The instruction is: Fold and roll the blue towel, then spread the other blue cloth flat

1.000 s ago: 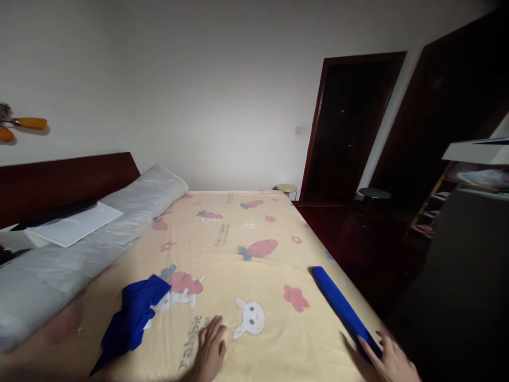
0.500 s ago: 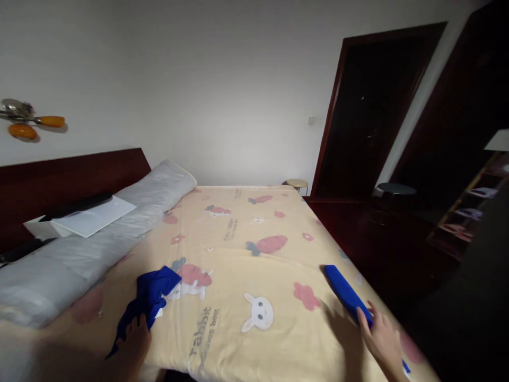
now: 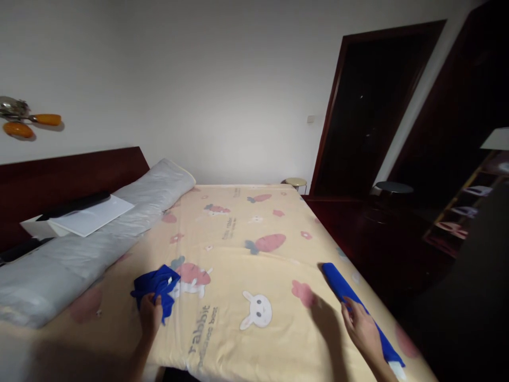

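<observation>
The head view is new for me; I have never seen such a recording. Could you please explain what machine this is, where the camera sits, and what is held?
There is no machine here: you see a person's two bare hands. All the pictures come from one camera worn on the head, looking forward and down.

The surface is a bed with a cream rabbit-and-carrot cover. The left hand holds a crumpled blue cloth in its fingers. The right hand is at a long, narrow blue piece near the bed's edge; whether it grips it is unclear. Grey bedding lies toward the headboard, with a flat white thing on it.
</observation>
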A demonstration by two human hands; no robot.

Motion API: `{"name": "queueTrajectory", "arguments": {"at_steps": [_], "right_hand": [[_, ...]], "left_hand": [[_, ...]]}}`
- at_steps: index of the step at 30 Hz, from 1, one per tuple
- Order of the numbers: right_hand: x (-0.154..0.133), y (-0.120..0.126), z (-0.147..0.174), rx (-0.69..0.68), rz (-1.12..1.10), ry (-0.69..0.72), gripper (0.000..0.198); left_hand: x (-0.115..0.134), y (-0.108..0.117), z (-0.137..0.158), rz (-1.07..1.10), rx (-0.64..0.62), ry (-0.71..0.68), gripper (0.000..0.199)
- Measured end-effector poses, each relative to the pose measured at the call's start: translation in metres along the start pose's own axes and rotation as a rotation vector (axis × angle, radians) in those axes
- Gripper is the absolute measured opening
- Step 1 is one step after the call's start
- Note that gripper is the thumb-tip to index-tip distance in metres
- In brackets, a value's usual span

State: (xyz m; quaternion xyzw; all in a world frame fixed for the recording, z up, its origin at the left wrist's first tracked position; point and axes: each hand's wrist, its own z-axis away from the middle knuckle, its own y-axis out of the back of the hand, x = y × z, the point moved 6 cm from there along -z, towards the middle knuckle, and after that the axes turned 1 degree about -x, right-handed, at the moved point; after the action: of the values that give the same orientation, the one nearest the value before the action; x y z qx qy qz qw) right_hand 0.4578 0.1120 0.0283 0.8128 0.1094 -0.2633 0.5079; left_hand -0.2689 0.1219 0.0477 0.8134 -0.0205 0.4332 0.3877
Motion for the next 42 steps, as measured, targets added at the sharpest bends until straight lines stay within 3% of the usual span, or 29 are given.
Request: {"name": "queueTrajectory", "arguments": {"at_steps": [4,7,10,13,15,18,23,31,36,42], "right_hand": [[-0.020,-0.009,0.003,-0.074,-0.067,-0.010,0.051],[-0.068,-0.023,0.005,-0.257,-0.124,0.116,0.046],[-0.141,-0.032,0.020,-0.489,-0.171,0.322,0.044],[-0.206,-0.025,0.042,-0.608,-0.282,0.424,0.044],[-0.239,-0.016,0.057,-0.664,-0.369,0.463,0.044],[-0.265,-0.006,0.072,-0.731,-0.472,0.463,0.041],[-0.274,-0.006,0.080,-0.817,-0.525,0.459,0.037],[-0.268,-0.013,0.074,-0.812,-0.394,0.441,0.037],[-0.267,-0.004,0.066,-0.788,-0.381,0.435,0.042],[-0.255,0.005,0.050,-0.709,-0.463,0.377,0.044]], "left_hand": [[0.057,-0.016,0.003,0.279,-0.064,-0.002,0.044],[0.102,-0.029,0.025,0.457,-0.180,-0.036,0.058],[0.141,-0.042,0.064,0.575,-0.337,-0.055,0.060],[0.171,-0.050,0.112,0.634,-0.506,-0.067,0.055],[0.188,-0.053,0.147,0.663,-0.654,-0.081,0.048],[0.210,-0.051,0.196,0.682,-0.915,-0.149,0.035],[0.228,-0.040,0.234,0.587,-1.081,-0.282,0.015],[0.231,-0.041,0.229,0.648,-1.220,-0.214,0.025],[0.228,-0.043,0.217,0.673,-1.167,-0.196,0.015],[0.225,-0.042,0.201,0.712,-1.116,-0.173,0.023]]}}
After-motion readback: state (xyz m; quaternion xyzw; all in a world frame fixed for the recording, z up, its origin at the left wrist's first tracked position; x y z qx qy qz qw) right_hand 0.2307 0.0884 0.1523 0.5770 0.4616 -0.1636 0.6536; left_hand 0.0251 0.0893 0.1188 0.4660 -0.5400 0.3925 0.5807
